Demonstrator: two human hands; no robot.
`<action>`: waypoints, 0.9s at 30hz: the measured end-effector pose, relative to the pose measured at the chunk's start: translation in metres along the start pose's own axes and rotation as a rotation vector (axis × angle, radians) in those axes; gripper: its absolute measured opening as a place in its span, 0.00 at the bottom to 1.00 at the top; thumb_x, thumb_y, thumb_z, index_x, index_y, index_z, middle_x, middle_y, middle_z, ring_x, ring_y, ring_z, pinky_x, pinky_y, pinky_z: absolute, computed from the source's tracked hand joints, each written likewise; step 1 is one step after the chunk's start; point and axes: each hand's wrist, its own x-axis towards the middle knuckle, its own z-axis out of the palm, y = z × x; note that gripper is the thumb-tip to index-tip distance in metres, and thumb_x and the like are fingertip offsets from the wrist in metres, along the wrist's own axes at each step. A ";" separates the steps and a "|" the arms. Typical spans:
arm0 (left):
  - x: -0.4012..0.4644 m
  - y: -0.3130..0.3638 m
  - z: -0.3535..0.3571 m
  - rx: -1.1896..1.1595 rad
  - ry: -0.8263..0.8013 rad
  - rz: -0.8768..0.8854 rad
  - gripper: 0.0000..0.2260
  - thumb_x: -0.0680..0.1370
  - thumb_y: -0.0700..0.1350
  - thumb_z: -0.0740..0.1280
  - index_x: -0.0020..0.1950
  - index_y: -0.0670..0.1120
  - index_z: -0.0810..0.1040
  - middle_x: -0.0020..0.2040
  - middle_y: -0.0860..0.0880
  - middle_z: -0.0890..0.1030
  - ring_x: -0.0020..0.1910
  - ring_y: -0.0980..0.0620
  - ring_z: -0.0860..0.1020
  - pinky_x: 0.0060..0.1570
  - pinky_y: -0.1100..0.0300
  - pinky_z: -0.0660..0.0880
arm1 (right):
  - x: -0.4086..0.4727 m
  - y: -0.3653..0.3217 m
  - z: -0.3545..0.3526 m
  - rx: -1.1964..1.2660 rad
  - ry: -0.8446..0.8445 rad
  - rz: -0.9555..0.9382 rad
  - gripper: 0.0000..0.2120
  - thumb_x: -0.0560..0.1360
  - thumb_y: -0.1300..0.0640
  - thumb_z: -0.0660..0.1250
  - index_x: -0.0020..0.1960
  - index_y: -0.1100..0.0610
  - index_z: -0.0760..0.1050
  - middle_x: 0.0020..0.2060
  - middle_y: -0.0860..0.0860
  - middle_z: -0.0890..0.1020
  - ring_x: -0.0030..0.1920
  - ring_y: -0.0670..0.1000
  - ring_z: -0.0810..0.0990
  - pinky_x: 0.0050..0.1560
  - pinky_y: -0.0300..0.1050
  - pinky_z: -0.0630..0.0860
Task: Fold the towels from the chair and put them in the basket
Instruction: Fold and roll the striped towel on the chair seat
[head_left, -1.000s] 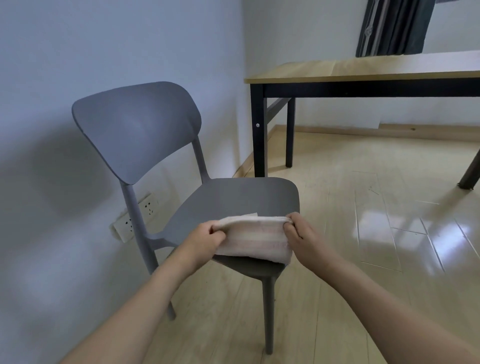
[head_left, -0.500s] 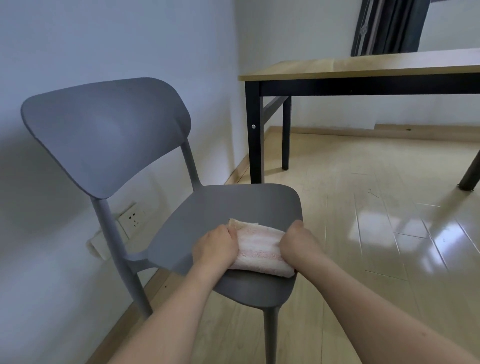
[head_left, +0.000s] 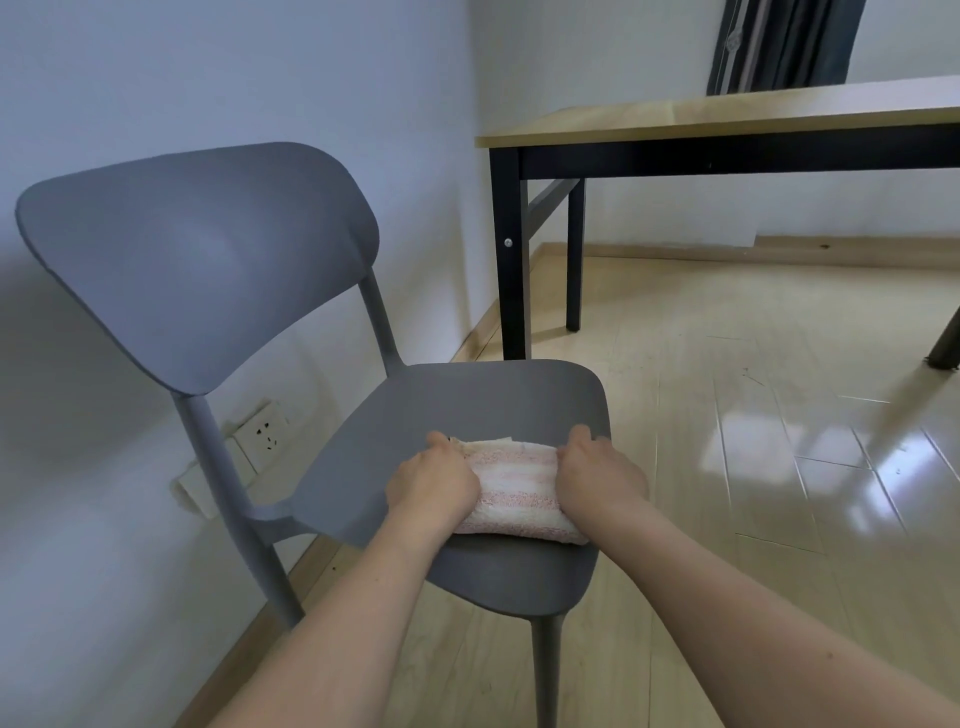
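A small folded towel (head_left: 514, 488), cream with faint pink stripes, lies on the front part of the seat of a grey plastic chair (head_left: 467, 410). My left hand (head_left: 431, 480) lies over the towel's left end, fingers curled down around its edge. My right hand (head_left: 597, 478) grips the right end the same way. Both hands press the towel flat on the seat. No basket is in view.
A wooden-topped table with black legs (head_left: 727, 130) stands behind the chair to the right. A white wall with a socket (head_left: 265, 431) is close on the left. Glossy wood floor (head_left: 779, 467) spreads to the right. A dark curtain (head_left: 779, 47) hangs at the back.
The towel was held up off the seat's front edge a second ago; it now lies flat on the seat with both hands pressing its ends. The view has moved closer to the chair.
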 end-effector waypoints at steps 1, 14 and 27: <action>0.001 0.001 0.002 0.008 -0.008 -0.011 0.08 0.76 0.37 0.54 0.55 0.41 0.65 0.56 0.39 0.78 0.57 0.38 0.76 0.46 0.54 0.68 | -0.001 0.001 0.000 -0.017 0.009 -0.001 0.11 0.80 0.60 0.53 0.62 0.60 0.64 0.59 0.58 0.73 0.55 0.59 0.76 0.42 0.46 0.67; -0.018 0.006 -0.001 -0.037 0.369 0.413 0.21 0.74 0.34 0.57 0.66 0.45 0.68 0.66 0.48 0.68 0.64 0.48 0.67 0.65 0.57 0.63 | -0.013 0.002 -0.004 0.280 0.124 -0.033 0.19 0.82 0.53 0.49 0.71 0.57 0.61 0.68 0.56 0.65 0.64 0.60 0.68 0.60 0.54 0.67; -0.012 -0.002 0.014 0.094 -0.166 0.327 0.26 0.83 0.55 0.43 0.79 0.47 0.45 0.80 0.50 0.45 0.78 0.53 0.43 0.75 0.54 0.40 | -0.022 0.013 0.026 0.214 -0.075 -0.019 0.26 0.82 0.48 0.40 0.78 0.51 0.43 0.78 0.44 0.47 0.77 0.50 0.43 0.75 0.58 0.42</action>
